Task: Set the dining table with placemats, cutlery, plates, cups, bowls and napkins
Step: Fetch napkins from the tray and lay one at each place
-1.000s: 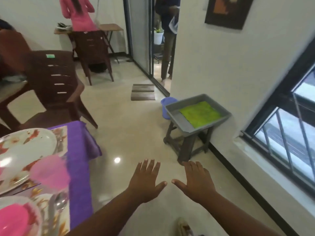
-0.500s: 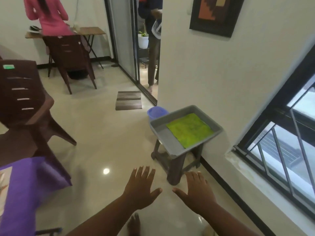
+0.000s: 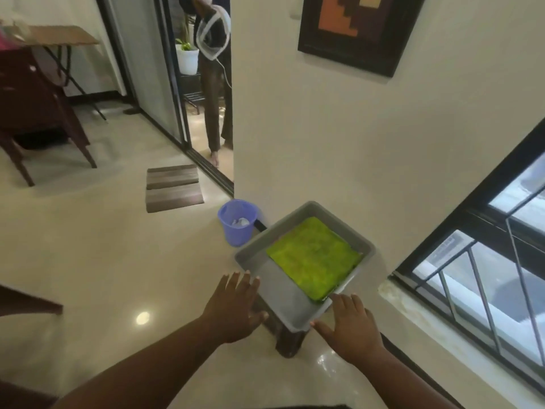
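Two bare hands are stretched toward a grey plastic tray set on a dark stool by the wall. The left hand and right hand are held flat, fingers straight and spread, nothing gripped. A folded green cloth is laid inside the tray. A blue bucket is seen on the floor just beyond.

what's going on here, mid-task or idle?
Mid-task. The person is reaching both open hands toward a grey tray that sits on a dark stool by the wall. The left hand is at the tray's near-left edge, the right hand at its near-right corner; neither grips anything yet. A green cloth lies flat inside the tray. A blue bucket stands on the floor just behind it. The dining table isn't in view.
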